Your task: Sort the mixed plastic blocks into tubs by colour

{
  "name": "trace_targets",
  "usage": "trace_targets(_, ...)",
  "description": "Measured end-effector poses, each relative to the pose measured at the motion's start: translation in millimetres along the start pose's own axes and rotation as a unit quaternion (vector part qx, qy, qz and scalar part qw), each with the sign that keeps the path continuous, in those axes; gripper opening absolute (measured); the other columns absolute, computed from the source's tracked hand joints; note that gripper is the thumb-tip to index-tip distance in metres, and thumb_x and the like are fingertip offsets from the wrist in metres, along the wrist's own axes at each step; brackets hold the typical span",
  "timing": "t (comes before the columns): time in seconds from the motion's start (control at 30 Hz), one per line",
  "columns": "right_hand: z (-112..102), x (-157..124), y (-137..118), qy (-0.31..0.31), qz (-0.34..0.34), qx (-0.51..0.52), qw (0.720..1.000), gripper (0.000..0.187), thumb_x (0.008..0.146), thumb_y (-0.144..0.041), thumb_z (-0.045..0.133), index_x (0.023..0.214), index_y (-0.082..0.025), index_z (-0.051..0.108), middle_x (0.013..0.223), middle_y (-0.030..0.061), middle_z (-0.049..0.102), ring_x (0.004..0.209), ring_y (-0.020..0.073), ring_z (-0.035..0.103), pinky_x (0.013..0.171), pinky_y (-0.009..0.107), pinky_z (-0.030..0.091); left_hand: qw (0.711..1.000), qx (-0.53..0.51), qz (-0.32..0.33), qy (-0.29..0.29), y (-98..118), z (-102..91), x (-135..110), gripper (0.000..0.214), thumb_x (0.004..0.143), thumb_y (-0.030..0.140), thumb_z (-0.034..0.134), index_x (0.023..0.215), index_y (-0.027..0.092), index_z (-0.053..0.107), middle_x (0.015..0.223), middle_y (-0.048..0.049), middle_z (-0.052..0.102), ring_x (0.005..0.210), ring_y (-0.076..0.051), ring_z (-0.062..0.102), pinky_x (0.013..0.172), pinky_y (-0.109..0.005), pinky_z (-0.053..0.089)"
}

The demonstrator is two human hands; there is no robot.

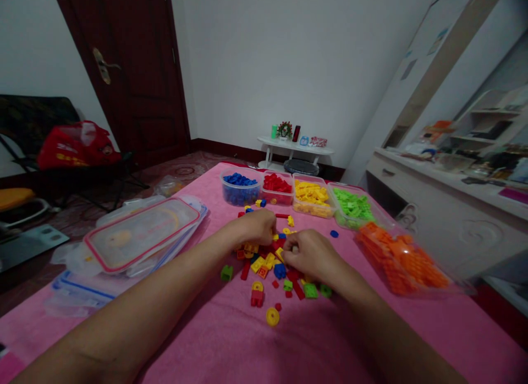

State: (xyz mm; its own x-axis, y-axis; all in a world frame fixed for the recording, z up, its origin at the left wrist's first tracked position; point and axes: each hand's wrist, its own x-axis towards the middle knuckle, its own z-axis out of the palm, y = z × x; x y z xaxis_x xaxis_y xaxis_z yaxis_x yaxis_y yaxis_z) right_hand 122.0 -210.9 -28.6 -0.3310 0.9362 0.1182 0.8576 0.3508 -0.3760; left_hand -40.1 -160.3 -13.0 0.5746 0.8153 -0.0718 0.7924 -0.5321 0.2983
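We curl our left hand (258, 227) and right hand (313, 257) over a heap of small studded plastic bricks (268, 260) mid-table on the fuzzy pink cloth (330, 340); whether either hand's fingers pinch a piece, we cannot tell. Behind, clear tubs (239, 194) sort bricks by colour. Yellow print on the red bag (74, 147) is too blurred to read.

Five brick tubs (240, 196) — one colour each, two hands (313, 256), one door (136, 70)

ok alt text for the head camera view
A person's left hand and right hand are close together over a pile of loose bricks on a pink cloth. Behind stand tubs of blue, red, yellow and green bricks, orange ones at right.
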Motion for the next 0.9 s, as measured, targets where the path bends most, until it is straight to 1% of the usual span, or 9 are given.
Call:
trace_targets(0.07,-3,4,5,0.017,0.021,0.133,0.991,0.014,0.066,-0.021,0.055,0.053,-0.018,0.058,0.049,-0.0009,0.049,0.046,0.0089,0.041,0.044,0.022,0.025,0.999,-0.038,-0.001,0.037,-11,-6.6,4,0.029,0.060,0.011,0.056,0.084,0.013,0.074,0.069,-0.0049,0.069,0.058,-0.013,0.056,0.049,-0.019,0.037)
trace_targets(0.13,-6,7,7,0.036,0.049,0.304,0.951,0.019,0.069,-0.026,0.056,0.053,-0.017,0.053,0.048,-0.0032,0.044,0.043,0.0064,0.034,0.041,0.019,0.023,0.992,-0.082,-0.003,0.096,-20,-16.2,6,0.029,0.063,0.014,0.058,0.087,0.012,0.073,0.067,-0.0032,0.068,0.057,-0.012,0.055,0.049,-0.020,0.037)
trace_targets(0.23,-9,8,4,0.034,0.095,0.584,0.806,0.023,0.072,-0.033,0.056,0.060,-0.016,0.048,0.052,-0.0047,0.044,0.039,0.0032,0.023,0.036,0.016,0.015,0.969,-0.174,0.012,0.173,-18,-29.9,3,0.032,0.069,0.023,0.060,0.098,0.013,0.070,0.070,-0.0025,0.067,0.059,-0.011,0.056,0.052,-0.020,0.040)
trace_targets(0.37,-9,4,-4,-0.060,0.105,0.808,0.577,0.026,0.078,-0.042,0.050,0.084,-0.017,0.053,0.072,0.0021,0.059,0.042,0.0046,0.033,0.033,0.013,0.018,0.948,-0.236,0.067,0.205,10,-37.6,-9,0.035,0.072,0.024,0.061,0.105,0.014,0.067,0.086,-0.0054,0.069,0.072,-0.014,0.061,0.065,-0.024,0.048)
trace_targets(0.5,-6,1,-13,-0.083,0.130,0.873,0.462,0.042,0.081,-0.059,0.044,0.086,-0.018,0.051,0.060,-0.0021,0.052,0.040,0.0057,0.036,0.032,0.012,0.021,0.949,-0.225,0.127,0.182,36,-34.4,-18,0.038,0.070,0.016,0.062,0.108,0.018,0.066,0.100,-0.0054,0.069,0.085,-0.015,0.062,0.077,-0.027,0.049)
trace_targets(0.6,-5,0,-18,-0.089,0.129,0.889,0.431,0.043,0.084,-0.058,0.042,0.089,-0.017,0.053,0.052,-0.0054,0.045,0.036,0.0048,0.032,0.030,0.012,0.020,0.940,-0.247,0.150,0.180,41,-31.5,-19,0.044,0.071,0.019,0.064,0.115,0.019,0.062,0.106,-0.0056,0.068,0.092,-0.016,0.062,0.078,-0.026,0.049)
trace_targets(0.67,-5,-1,-17,-0.083,0.123,0.890,0.431,0.038,0.088,-0.051,0.038,0.086,-0.016,0.053,0.055,-0.0039,0.048,0.034,0.0033,0.028,0.030,0.012,0.019,0.933,-0.252,0.153,0.206,36,-31.5,-16,0.041,0.074,0.025,0.063,0.115,0.018,0.062,0.108,-0.0067,0.067,0.095,-0.016,0.061,0.081,-0.027,0.049)
trace_targets(0.73,-7,2,-11,-0.070,0.124,0.881,0.452,0.036,0.090,-0.045,0.035,0.083,-0.015,0.053,0.061,-0.0006,0.053,0.035,0.0023,0.027,0.030,0.011,0.019,0.928,-0.255,0.131,0.239,25,-32.1,-11,0.037,0.078,0.032,0.060,0.111,0.016,0.065,0.107,-0.0077,0.067,0.094,-0.017,0.062,0.082,-0.028,0.048)
trace_targets(0.9,-34,39,28,0.029,0.162,0.821,0.547,0.032,0.091,-0.038,0.032,0.080,-0.014,0.051,0.058,-0.0007,0.049,0.035,0.0023,0.027,0.030,0.011,0.020,0.933,-0.219,0.038,0.282,-22,-22.3,10,0.028,0.080,0.031,0.055,0.098,0.015,0.070,0.096,-0.0066,0.071,0.083,-0.017,0.064,0.074,-0.026,0.049)
